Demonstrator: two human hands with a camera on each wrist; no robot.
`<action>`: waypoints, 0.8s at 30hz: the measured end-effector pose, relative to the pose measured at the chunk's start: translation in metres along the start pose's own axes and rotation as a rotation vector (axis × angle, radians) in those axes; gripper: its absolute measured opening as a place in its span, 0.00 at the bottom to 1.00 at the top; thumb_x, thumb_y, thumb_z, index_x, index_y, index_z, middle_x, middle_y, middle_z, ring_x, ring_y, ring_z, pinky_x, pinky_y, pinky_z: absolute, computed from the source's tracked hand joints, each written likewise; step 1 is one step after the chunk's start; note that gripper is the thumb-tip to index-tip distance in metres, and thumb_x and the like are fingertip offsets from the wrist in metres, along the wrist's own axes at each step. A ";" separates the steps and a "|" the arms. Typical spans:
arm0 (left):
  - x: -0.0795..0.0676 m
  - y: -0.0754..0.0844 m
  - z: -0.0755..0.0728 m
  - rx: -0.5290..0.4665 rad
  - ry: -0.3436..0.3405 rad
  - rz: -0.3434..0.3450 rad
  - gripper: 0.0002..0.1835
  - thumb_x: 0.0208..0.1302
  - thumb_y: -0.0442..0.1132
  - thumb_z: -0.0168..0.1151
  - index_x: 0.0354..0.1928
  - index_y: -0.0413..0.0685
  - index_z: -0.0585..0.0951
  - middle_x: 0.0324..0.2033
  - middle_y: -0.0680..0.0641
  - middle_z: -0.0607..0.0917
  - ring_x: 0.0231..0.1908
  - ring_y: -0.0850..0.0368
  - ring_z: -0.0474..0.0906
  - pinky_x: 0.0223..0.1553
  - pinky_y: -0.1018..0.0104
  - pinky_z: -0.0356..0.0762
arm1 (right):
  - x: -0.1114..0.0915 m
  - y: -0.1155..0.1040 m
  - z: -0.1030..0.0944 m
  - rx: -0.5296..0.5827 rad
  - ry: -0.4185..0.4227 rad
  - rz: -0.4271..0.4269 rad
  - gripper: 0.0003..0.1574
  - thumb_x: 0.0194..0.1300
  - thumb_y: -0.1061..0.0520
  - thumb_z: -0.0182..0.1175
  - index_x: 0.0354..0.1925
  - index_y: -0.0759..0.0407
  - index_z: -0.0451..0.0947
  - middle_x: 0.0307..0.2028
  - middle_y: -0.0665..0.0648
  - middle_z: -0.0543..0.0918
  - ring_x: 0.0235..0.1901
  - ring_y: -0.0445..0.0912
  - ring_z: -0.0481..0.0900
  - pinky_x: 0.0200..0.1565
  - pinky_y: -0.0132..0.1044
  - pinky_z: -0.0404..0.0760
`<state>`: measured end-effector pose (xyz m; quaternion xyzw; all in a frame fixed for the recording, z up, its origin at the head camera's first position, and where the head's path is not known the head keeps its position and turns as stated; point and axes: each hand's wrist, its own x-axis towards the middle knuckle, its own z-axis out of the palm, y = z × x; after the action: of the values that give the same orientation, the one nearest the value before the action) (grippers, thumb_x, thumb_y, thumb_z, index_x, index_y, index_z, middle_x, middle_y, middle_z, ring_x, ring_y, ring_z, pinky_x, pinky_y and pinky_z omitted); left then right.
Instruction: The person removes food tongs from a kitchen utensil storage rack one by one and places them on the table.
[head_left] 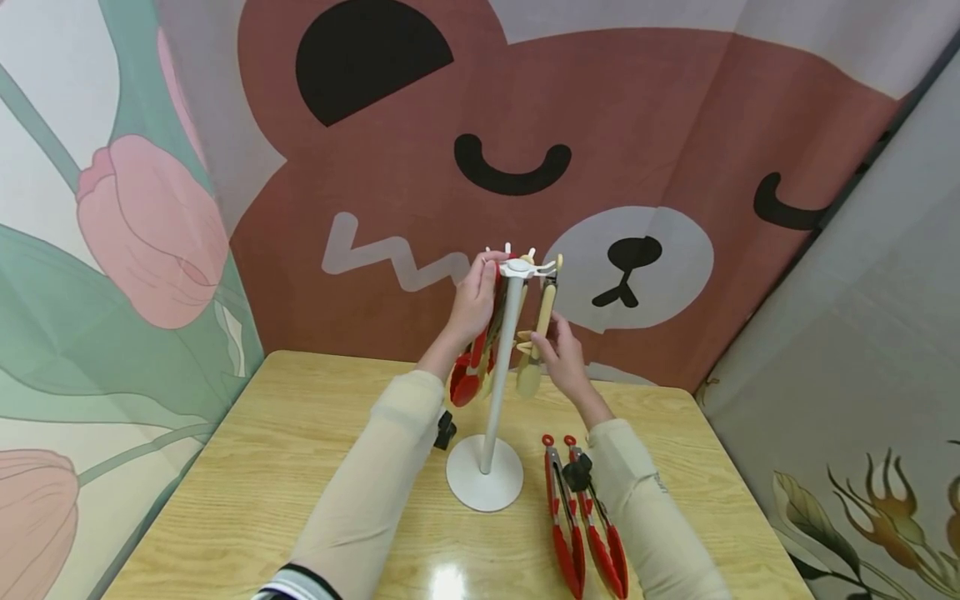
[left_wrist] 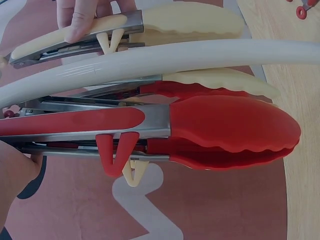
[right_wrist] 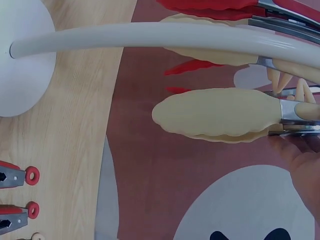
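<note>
A white stand (head_left: 504, 358) with a round base has several tongs hanging from its hooked top. My left hand (head_left: 472, 296) is at the top of the stand on the left, its fingers and thumb pinching the upper end of red tongs (left_wrist: 235, 122). Those tongs hang head down, their scalloped jaws nearly together. On the right side, my right hand (head_left: 564, 358) holds cream tongs (right_wrist: 217, 112) by the handle, below the hook. More cream and red tongs hang behind the pole, partly hidden. The left fingertips are out of sight in the left wrist view.
Two red tongs (head_left: 566, 533) lie side by side on the wooden table (head_left: 300, 467), right of the stand's base (head_left: 483, 492). The right sleeve (head_left: 645, 500) is beside them. A bear-print curtain (head_left: 637, 108) hangs behind the table.
</note>
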<state>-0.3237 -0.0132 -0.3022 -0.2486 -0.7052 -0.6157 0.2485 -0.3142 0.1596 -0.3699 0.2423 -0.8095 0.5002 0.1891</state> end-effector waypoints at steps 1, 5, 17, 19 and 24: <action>0.000 0.000 0.000 0.001 0.001 0.002 0.16 0.71 0.38 0.35 0.51 0.39 0.69 0.48 0.41 0.76 0.47 0.54 0.70 0.49 0.64 0.65 | 0.000 0.000 -0.001 0.008 0.003 0.007 0.28 0.65 0.64 0.49 0.59 0.73 0.55 0.44 0.73 0.71 0.44 0.59 0.71 0.44 0.46 0.72; 0.001 -0.001 0.000 0.003 0.009 0.010 0.15 0.71 0.38 0.35 0.50 0.39 0.70 0.48 0.41 0.76 0.48 0.54 0.69 0.50 0.65 0.64 | -0.004 -0.018 -0.004 -0.002 0.024 0.007 0.26 0.64 0.68 0.49 0.57 0.77 0.55 0.43 0.76 0.70 0.44 0.62 0.71 0.44 0.45 0.73; 0.001 -0.001 0.001 -0.005 0.011 0.013 0.16 0.71 0.38 0.35 0.50 0.38 0.70 0.48 0.41 0.76 0.48 0.54 0.69 0.50 0.66 0.64 | -0.010 -0.027 -0.009 0.015 0.049 0.008 0.26 0.62 0.70 0.49 0.57 0.78 0.56 0.44 0.75 0.71 0.46 0.64 0.71 0.45 0.49 0.72; 0.001 -0.001 0.001 -0.005 0.012 0.012 0.16 0.71 0.38 0.35 0.50 0.38 0.70 0.48 0.41 0.76 0.48 0.55 0.69 0.50 0.66 0.64 | -0.011 -0.027 -0.010 0.010 0.050 0.009 0.26 0.62 0.70 0.50 0.57 0.78 0.56 0.44 0.74 0.71 0.46 0.63 0.71 0.44 0.47 0.72; 0.001 -0.001 0.001 -0.011 0.009 0.005 0.15 0.71 0.37 0.35 0.50 0.38 0.69 0.48 0.41 0.75 0.48 0.54 0.69 0.50 0.65 0.64 | -0.011 -0.027 -0.012 0.001 0.060 0.005 0.26 0.62 0.69 0.51 0.57 0.77 0.57 0.44 0.74 0.71 0.44 0.62 0.72 0.43 0.45 0.74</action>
<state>-0.3250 -0.0126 -0.3026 -0.2491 -0.6999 -0.6202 0.2518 -0.2890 0.1626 -0.3518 0.2254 -0.8038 0.5081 0.2119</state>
